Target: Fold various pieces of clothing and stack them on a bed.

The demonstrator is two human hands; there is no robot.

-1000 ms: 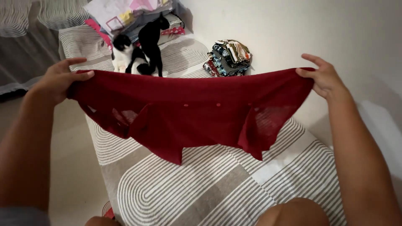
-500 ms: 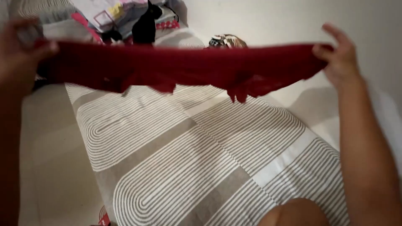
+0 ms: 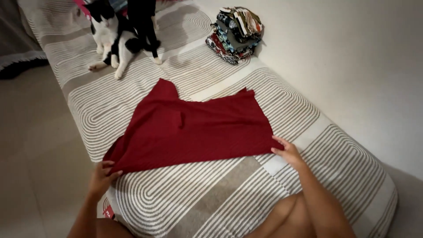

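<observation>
Red garment [image 3: 194, 130] flat, mattress [image 3: 246, 198] edge near

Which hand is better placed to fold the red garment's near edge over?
Probably the right hand: it pinches the red garment at its corner on the striped mattress. The left hand holds the corner hanging off the edge.
</observation>
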